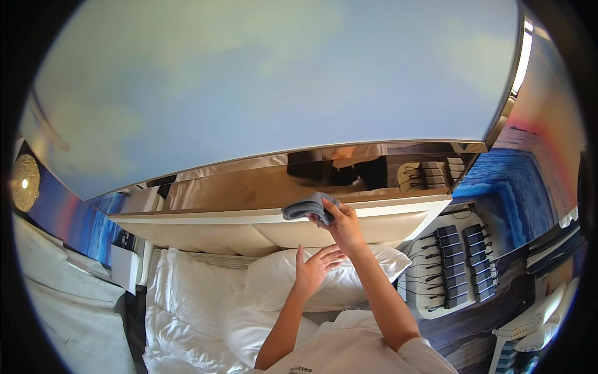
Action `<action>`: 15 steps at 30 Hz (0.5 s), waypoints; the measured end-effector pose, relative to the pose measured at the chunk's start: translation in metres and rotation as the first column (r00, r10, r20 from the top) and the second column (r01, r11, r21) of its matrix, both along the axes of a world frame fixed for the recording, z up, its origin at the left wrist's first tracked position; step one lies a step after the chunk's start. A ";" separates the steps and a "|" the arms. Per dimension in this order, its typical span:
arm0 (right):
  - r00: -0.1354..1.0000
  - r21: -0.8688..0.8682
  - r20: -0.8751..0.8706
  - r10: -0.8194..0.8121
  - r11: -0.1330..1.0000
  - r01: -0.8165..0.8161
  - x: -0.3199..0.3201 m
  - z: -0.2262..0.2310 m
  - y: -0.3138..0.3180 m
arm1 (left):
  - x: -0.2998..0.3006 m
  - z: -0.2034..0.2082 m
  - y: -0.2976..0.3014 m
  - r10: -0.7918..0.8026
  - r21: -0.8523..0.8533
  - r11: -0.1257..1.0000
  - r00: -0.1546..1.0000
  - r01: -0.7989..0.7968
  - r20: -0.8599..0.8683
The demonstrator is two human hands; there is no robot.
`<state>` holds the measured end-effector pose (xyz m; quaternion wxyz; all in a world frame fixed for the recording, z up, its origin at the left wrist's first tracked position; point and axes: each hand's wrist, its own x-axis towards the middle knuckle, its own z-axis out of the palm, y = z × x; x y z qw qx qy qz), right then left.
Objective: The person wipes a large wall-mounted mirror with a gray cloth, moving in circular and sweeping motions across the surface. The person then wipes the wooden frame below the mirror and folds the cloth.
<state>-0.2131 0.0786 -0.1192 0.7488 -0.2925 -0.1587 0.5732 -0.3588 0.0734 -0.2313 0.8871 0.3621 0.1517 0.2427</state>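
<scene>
Cloth [309, 208], grey and bunched, sits just above centre of the view, pressed against the lower edge of the mirror strip [249, 181] that runs along the top of the cream headboard [249, 230]. Right hand [342, 224] is clenched around the cloth's right end, fingers wrapped over it, with the forearm rising from 5 o'clock. Left hand [314, 265] is released, fingers spread, hovering just below the right hand, at 6 o'clock from the cloth, over a white pillow [274, 283]; it holds nothing. White bedding [187, 311] fills the view toward 7 o'clock. At 3 o'clock from the hands, a white panel [458, 265] carries rows of dark switches. A blue wall [249, 81] takes up the whole upper field, and a round lamp [25, 182] glows at 9 o'clock
</scene>
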 end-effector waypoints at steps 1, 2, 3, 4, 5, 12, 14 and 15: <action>0.999 -0.017 -0.050 0.018 1.000 -0.019 -0.002 0.007 -0.007 | 0.008 0.014 0.000 -0.013 -0.074 0.997 0.994 0.021 0.108; 0.995 -0.037 -0.097 0.031 0.999 -0.034 -0.001 0.010 -0.016 | 0.016 0.027 -0.001 -0.022 -0.149 0.987 0.977 0.055 0.213; 0.995 -0.069 -0.076 0.063 0.995 -0.068 0.004 0.007 -0.021 | 0.023 0.041 -0.005 0.009 -0.196 0.980 0.971 0.040 0.239; 0.994 -0.103 -0.054 0.095 0.990 -0.100 0.011 0.004 -0.028 | 0.031 0.046 -0.005 0.045 -0.262 0.964 0.957 0.033 0.287; 0.991 -0.134 -0.034 0.128 0.982 -0.131 0.016 0.001 -0.034 | 0.039 0.052 -0.004 0.083 -0.324 0.946 0.939 0.031 0.333; 0.717 -0.315 0.603 0.350 0.930 -0.189 0.090 -0.006 -0.077 | 0.068 0.065 0.018 0.233 -0.352 0.915 0.970 -0.196 0.064; 0.630 -0.363 0.680 0.375 0.919 -0.156 0.113 -0.004 -0.091 | 0.075 0.071 0.016 0.329 -0.326 0.897 0.944 -0.300 0.038; 0.632 -0.344 0.689 0.354 0.928 -0.145 0.122 -0.006 -0.097 | 0.077 0.074 0.016 0.379 -0.312 0.882 0.925 -0.353 0.025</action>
